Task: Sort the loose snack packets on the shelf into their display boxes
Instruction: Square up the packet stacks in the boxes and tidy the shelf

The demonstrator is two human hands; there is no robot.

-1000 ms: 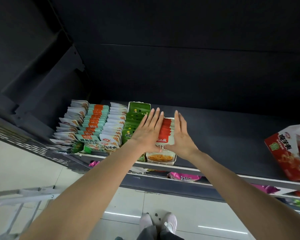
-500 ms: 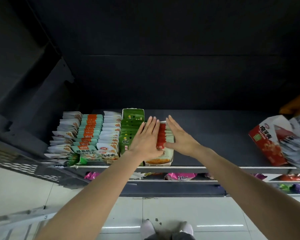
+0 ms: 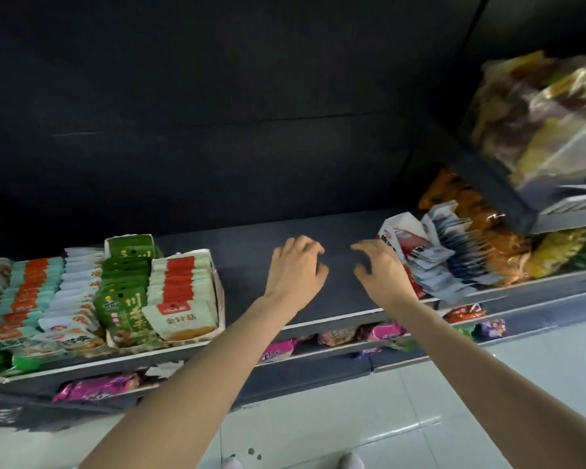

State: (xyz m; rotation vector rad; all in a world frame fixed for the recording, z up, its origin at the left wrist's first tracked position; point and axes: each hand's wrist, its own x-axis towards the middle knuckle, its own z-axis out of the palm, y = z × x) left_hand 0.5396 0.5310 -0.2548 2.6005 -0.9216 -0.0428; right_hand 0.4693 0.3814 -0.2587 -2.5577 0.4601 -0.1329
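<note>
Both your hands hover over the bare middle of the shelf (image 3: 251,262), empty: left hand (image 3: 295,270) has fingers loosely curled, holding nothing, and right hand (image 3: 383,274) is the same, fingers bent and spread, gripping nothing. Your left side has rows of packets packed upright in display boxes: the red-and-cream packets (image 3: 180,282) fill the white box (image 3: 219,292) nearest your left hand, with green packets (image 3: 126,286) beside them, then white packets (image 3: 78,286) and orange-teal packets (image 3: 31,286) further left. Your right hand sits just beside a tipped red-and-white box (image 3: 400,236), with loose white-blue packets (image 3: 450,255) spilling from it in a messy fan. Purple wrapped snacks (image 3: 278,348) lie on the lower shelf, blurred.
</note>
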